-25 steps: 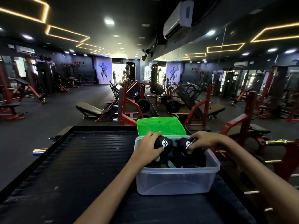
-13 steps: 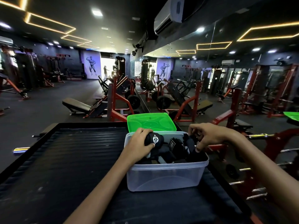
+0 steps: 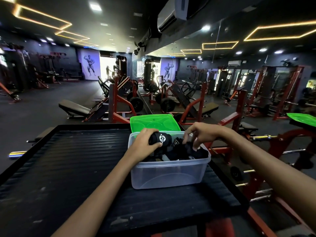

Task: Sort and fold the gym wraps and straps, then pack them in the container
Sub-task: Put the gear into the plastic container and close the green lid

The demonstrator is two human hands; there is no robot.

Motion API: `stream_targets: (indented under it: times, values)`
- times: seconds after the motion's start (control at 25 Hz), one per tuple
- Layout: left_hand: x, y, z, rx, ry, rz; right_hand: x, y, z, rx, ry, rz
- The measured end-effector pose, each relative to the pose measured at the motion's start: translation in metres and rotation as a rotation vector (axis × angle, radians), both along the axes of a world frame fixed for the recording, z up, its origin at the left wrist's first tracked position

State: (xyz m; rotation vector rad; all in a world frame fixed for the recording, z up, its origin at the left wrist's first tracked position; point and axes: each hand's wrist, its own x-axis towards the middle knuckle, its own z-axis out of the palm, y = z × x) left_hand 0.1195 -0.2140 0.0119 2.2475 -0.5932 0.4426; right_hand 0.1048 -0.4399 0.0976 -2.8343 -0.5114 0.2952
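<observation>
Clear plastic container (image 3: 168, 175), rectangular and lidless, standing toward the right side of a black ribbed surface (image 3: 68, 168). Inside, a dark heap of straps (image 3: 186, 152), black on black, single pieces hard to tell apart. On top at the left, a rolled black wrap (image 3: 161, 138) with a white emblem facing up, lying across the container's far-left corner.

Left hand (image 3: 142, 145) curled round that rolled wrap from the left, fingers wrapped over its top, thumb along the near side. Right hand (image 3: 199, 133) arched over the container's right half, fingers bent downward and loosely spread, tips dipping into the black straps; whether pinching a strap or only touching, impossible to tell against the dark cloth.

Just behind the container, touching or nearly touching its far rim, a bright green lid (image 3: 153, 123) lying flat on the far edge of the surface. Beyond, a dim gym floor with red-framed benches and machines (image 3: 119, 103), weight plates, orange light outlines on the ceiling. At the far right edge, a second green shape (image 3: 301, 118), seemingly a mirror reflection. Nothing between either hand and the container.
</observation>
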Motion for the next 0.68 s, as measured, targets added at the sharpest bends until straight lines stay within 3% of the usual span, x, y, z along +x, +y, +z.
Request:
stream_targets:
  times: [0.08,0.16,0.28,0.44,0.56,0.68]
  values:
    - [-0.004,0.0,0.004,-0.039,0.005,-0.078,0.001,0.007,-0.012,0.04,-0.103,-0.036]
    - [-0.007,0.0,0.006,-0.043,0.058,-0.144,0.004,0.017,-0.034,-0.07,-0.233,-0.091]
    - [-0.006,0.001,0.004,-0.023,0.15,-0.202,0.009,0.019,-0.051,-0.143,-0.205,-0.11]
    - [-0.003,0.0,0.004,0.11,0.158,-0.196,0.023,0.013,-0.044,0.125,-0.338,-0.292]
    - [-0.002,-0.001,0.002,0.147,0.136,-0.195,0.026,0.018,-0.05,0.136,-0.22,-0.231]
    - [-0.002,-0.002,0.001,0.139,0.112,-0.219,0.027,0.013,-0.045,0.153,-0.254,-0.254]
